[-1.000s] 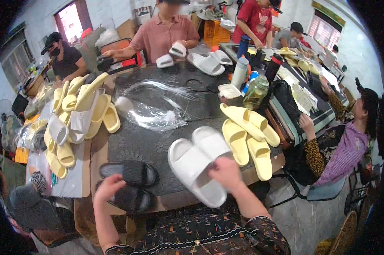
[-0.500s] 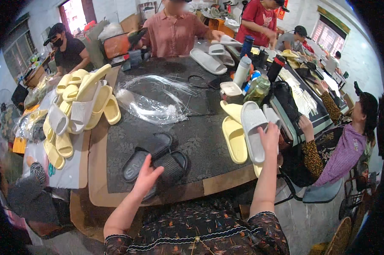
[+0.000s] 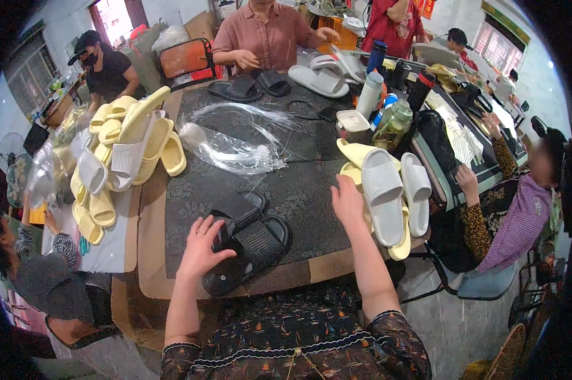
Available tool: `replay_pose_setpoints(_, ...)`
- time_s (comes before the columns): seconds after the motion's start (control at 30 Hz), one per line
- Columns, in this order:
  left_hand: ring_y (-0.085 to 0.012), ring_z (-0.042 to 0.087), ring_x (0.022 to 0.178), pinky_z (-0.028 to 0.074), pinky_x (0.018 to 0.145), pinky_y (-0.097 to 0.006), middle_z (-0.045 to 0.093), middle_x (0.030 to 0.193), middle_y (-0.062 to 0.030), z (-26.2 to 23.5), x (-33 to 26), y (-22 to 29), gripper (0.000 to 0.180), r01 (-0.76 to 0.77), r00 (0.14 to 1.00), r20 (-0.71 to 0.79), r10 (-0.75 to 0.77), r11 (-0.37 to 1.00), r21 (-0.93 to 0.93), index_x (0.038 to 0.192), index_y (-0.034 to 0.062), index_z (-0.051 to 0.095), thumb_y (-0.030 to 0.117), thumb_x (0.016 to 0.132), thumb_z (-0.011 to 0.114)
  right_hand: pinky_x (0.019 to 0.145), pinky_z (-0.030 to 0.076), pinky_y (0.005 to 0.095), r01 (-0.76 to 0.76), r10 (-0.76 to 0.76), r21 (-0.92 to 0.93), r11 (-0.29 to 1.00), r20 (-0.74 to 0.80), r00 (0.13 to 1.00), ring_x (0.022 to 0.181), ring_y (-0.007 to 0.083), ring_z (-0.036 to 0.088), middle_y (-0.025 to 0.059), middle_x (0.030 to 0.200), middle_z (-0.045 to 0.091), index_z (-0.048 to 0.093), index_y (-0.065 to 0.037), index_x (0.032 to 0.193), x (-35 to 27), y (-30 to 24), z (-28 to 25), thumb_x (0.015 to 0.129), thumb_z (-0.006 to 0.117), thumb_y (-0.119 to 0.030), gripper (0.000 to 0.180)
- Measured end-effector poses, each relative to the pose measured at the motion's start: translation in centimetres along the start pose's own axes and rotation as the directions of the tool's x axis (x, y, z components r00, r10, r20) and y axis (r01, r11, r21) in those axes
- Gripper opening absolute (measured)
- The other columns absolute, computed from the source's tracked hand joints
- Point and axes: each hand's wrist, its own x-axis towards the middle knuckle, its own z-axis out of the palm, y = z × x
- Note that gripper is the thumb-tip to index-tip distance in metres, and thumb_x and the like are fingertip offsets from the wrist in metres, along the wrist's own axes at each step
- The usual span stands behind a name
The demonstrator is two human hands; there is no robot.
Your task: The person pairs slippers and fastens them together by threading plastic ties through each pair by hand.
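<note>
My left hand [image 3: 205, 247] is open, with fingers spread and thumb out, at the left side of some black slippers [image 3: 260, 244] near the table's front edge. Its fingertips overlap one slipper's strap; whether they press on it I cannot tell. To the right, my right hand [image 3: 349, 201] has its fingers stretched out, beside a pile of slippers. A yellow slipper [image 3: 349, 170] there is mostly covered by that hand and forearm. On the pile lies a light grey slipper [image 3: 382, 190], with another grey slipper [image 3: 416, 193] at its right.
Clear plastic bags [image 3: 235, 155] lie mid-table. A heap of yellow and grey slippers [image 3: 124, 152] fills the left side. Behind the right pile stand a lidded tub [image 3: 352, 121] and several bottles. Co-workers sit or stand around; black slippers [image 3: 248, 87] lie before one in pink.
My right hand has left the grey slipper and moved left. My left hand has shifted slightly left, fingers spreading. Black slippers now show at the table's far side, before the person in pink.
</note>
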Motion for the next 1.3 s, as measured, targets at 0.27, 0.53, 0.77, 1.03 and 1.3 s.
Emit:
replay_pose_setpoints(0.27,-0.0369,0.04,0.125,0.036,0.1,-0.048,0.046,0.133,-0.0173,3.5,-0.6,-0.6,0.073,0.027,0.997,0.065,-0.035,0.992,0.12,0.125,0.0076,0.051,0.037,0.064,0.079,0.061,0.056,0.0383,0.015,0.079,-0.512,0.859,0.162,0.984,0.078,0.0295,0.065,0.0153,0.106,0.052,0.054,0.0,0.1,2.9,3.5,8.9,0.084,0.055,-0.01,0.019)
replay_pose_setpoints(0.53,-0.0367,0.048,0.104,0.047,0.082,-0.043,0.05,0.119,-0.0216,4.3,-1.3,3.8,0.072,0.185,0.973,0.096,-0.212,0.956,0.228,0.118,-0.0009,0.05,0.043,0.067,0.076,0.061,0.051,0.0379,-0.063,0.065,-0.241,0.969,0.0,0.998,0.07,0.0314,0.063,0.0126,0.076,0.06,0.058,-0.005,0.081,0.6,-0.1,4.5,0.083,0.057,-0.015,0.011)
replay_pose_setpoints(0.77,-0.0358,0.047,0.106,0.048,0.081,-0.04,0.049,0.117,-0.0242,7.5,-2.3,6.7,0.077,0.22,0.973,-0.021,-0.229,0.901,0.374,0.125,-0.0043,0.046,0.049,0.074,0.069,0.055,0.041,0.024,-0.075,0.182,0.44,0.895,-0.207,0.961,0.06,0.0099,0.052,0.0023,0.069,0.059,0.062,-0.005,0.092,-1.4,-1.8,-1.7,0.083,0.065,-0.012,0.011)
replay_pose_setpoints(1.03,-0.0338,0.049,0.1,0.049,0.078,-0.039,0.05,0.109,-0.0211,7.6,-2.0,7.3,0.076,0.193,0.977,0.005,-0.211,0.901,0.388,0.113,-0.005,0.048,0.053,0.07,0.07,0.044,0.037,0.0161,-0.008,0.379,0.995,-0.097,0.044,0.924,0.06,0.0057,0.047,0.012,0.102,0.062,0.054,-0.004,0.096,-0.7,-2.6,-5.6,0.092,0.052,-0.013,0.01)
replay_pose_setpoints(1.3,-0.0331,0.059,0.089,0.049,0.075,-0.043,0.06,0.089,-0.0145,0.2,0.5,3.3,0.046,-0.014,1.0,0.017,0.014,1.0,0.024,0.098,0.0041,0.06,0.044,0.077,0.068,0.046,0.032,0.018,0.189,0.409,0.956,-0.225,-0.084,0.909,0.061,0.0065,0.038,0.0038,0.093,0.058,0.051,-0.007,0.094,-2.2,-3.2,-10.4,0.092,0.047,-0.01,0.006)
